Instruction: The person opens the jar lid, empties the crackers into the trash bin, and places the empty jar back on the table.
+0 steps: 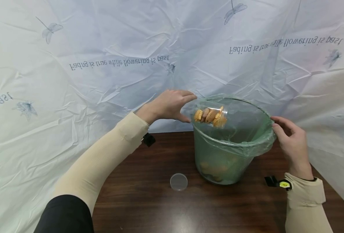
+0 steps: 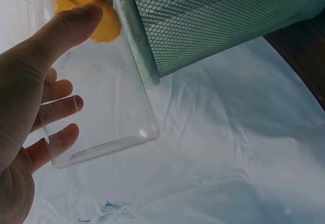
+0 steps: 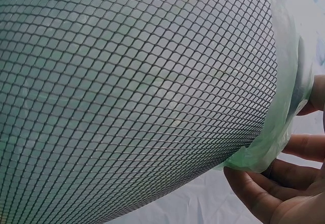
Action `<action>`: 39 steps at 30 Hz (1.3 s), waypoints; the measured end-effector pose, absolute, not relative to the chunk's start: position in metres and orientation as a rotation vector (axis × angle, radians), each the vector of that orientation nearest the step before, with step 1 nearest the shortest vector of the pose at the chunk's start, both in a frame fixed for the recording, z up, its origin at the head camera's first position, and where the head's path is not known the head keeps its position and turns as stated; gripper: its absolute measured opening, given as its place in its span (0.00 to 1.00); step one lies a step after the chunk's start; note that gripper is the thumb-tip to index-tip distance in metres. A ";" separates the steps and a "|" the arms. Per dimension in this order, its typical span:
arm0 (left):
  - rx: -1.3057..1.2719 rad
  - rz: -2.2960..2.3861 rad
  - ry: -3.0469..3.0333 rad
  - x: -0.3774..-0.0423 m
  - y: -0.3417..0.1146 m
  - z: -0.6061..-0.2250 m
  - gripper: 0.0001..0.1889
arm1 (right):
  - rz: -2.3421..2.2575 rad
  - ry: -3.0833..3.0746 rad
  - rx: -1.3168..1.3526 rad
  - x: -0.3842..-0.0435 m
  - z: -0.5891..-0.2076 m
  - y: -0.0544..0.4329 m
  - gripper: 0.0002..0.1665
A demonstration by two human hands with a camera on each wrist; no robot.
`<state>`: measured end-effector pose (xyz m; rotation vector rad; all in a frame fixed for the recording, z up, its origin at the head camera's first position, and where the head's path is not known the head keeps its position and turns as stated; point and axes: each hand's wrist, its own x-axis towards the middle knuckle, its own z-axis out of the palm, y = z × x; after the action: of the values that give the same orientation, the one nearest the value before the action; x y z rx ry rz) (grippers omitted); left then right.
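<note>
My left hand (image 1: 169,105) grips a clear plastic jar (image 2: 114,99), tipped on its side above the rim of a mesh wastebasket (image 1: 215,152). Yellow-orange and brown snack pieces (image 1: 211,116) lie bunched toward the jar's mouth end; its base end looks bare in the left wrist view. Inside the wastebasket is a thin green bag (image 1: 256,149), folded over the rim. My right hand (image 1: 294,145) pinches the bag-covered rim at the right, thumb and fingers on either side. Through the mesh, blurred brownish pieces show low in the wastebasket.
A round clear lid (image 1: 179,182) lies flat on the dark wooden table (image 1: 148,210), left of the wastebasket. Behind and at both sides hangs a pale sheet (image 1: 116,38) with printed lettering and dragonflies.
</note>
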<state>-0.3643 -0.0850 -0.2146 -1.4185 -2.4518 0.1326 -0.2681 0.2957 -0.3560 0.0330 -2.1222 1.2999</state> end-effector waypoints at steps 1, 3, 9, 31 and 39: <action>-1.423 0.120 -2.448 -0.365 -0.085 -0.215 0.46 | 1.299 -2.121 0.032 -0.268 -0.356 0.296 0.20; -1.426 0.094 -2.449 -0.366 -0.085 -0.217 0.46 | 1.292 -2.121 0.029 -0.268 -0.356 0.295 0.20; -1.413 0.022 -2.494 -0.366 -0.086 -0.220 0.45 | 1.296 -2.117 0.030 -0.269 -0.356 0.296 0.20; -1.388 -0.051 -2.475 -0.366 -0.088 -0.224 0.44 | 1.298 -2.118 0.045 -0.270 -0.356 0.297 0.20; -1.381 -0.187 -2.473 -0.365 -0.090 -0.226 0.42 | 1.306 -2.108 0.040 -0.268 -0.356 0.296 0.20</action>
<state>-0.3653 -0.0900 -0.2263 -1.3810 -2.4726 -0.1875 -0.2683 0.2956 -0.3558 0.0401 -2.1080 1.3064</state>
